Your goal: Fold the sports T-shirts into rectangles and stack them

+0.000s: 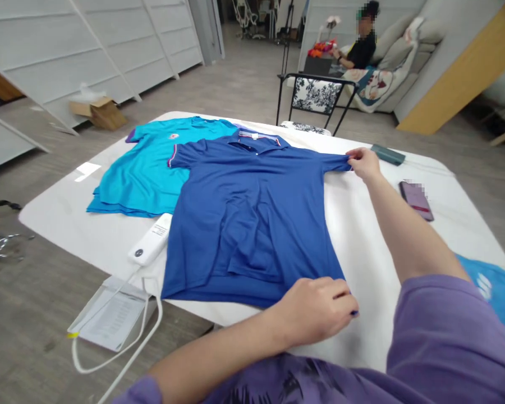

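Observation:
A dark blue polo shirt (294, 191) lies spread on the white table (353, 224), collar away from me, with creases and folds across its lower front. My right hand (364, 163) pinches the end of the sleeve on the right. At the near right corner of the hem, my left hand (317, 308) is closed with its fingers curled down, and a bit of blue cloth shows at the fingertips. Bright blue shirts (147, 174) lie to the left, partly under the polo shirt.
A white power strip (151, 241) with a cable sits at the left near edge. To the right are a phone (416, 200), a dark green case (388, 155) and a blue cloth (496, 292). Beyond the table stand a chair (315, 95) and a seated person (362, 50).

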`<act>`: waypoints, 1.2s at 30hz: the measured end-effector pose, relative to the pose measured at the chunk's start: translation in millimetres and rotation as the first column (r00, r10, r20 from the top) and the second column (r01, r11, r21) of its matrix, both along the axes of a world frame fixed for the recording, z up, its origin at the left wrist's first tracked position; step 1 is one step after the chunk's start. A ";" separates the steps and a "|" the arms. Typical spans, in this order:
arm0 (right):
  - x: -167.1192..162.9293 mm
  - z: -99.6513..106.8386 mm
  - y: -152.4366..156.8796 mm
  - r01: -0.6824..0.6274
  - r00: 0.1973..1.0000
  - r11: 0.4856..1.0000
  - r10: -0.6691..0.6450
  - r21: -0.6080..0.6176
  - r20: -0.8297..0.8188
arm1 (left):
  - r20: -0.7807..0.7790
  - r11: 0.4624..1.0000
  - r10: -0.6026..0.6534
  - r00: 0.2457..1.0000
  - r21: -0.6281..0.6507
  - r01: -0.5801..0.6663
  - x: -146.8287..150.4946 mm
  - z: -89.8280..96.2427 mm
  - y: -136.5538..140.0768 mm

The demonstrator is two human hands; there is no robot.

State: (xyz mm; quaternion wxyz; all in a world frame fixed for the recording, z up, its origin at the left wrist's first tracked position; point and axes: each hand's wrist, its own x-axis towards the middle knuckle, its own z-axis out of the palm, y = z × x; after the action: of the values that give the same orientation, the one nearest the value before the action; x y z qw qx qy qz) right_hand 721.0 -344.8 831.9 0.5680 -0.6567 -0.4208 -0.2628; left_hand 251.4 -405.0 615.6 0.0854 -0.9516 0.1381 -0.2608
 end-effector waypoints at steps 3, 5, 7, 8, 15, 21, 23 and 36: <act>26.3 -35.2 -77.2 0.181 0.983 0.981 -0.183 -0.071 -0.015 | -0.079 0.987 -0.156 0.985 -0.036 0.154 15.9 -21.6 -34.6; 25.8 -64.2 -122.4 0.278 0.960 0.949 -0.272 -0.148 0.061 | -0.102 0.981 -0.180 0.978 -0.091 0.171 8.9 -24.7 -41.5; 5.3 -100.7 -161.8 0.321 0.943 0.923 -0.292 -0.211 0.159 | -0.095 0.985 -0.109 0.990 -0.142 0.094 -12.9 -21.1 -29.0; -13.5 -122.2 -179.7 0.293 0.949 0.927 -0.253 -0.233 0.189 | -0.075 0.986 -0.048 0.996 -0.162 0.035 -28.9 -18.8 -15.4; -227.4 -300.7 -271.7 -0.180 0.946 0.855 0.286 -0.486 0.154 | 0.171 0.906 0.407 0.897 -0.199 -0.374 -180.9 -46.5 127.5; -290.0 -398.1 -289.3 -0.205 0.943 0.868 0.300 -0.453 0.148 | 0.196 0.887 0.458 0.867 -0.167 -0.431 -243.8 -66.9 168.5; -288.9 -410.5 -291.1 -0.181 0.955 0.894 0.260 -0.409 0.146 | 0.174 0.889 0.452 0.875 -0.167 -0.427 -251.6 -64.4 168.6; -282.4 -432.2 -321.6 0.007 0.978 0.991 0.021 -0.132 0.207 | 0.500 0.843 0.534 0.682 -0.385 -0.377 -303.8 -86.9 178.1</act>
State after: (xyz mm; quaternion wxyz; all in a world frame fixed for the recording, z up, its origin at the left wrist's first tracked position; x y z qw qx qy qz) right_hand 438.6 -666.3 399.7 0.4770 -0.6604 -0.4966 -0.2996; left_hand -52.4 -226.9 528.7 0.0654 -0.8289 -0.1724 -0.5281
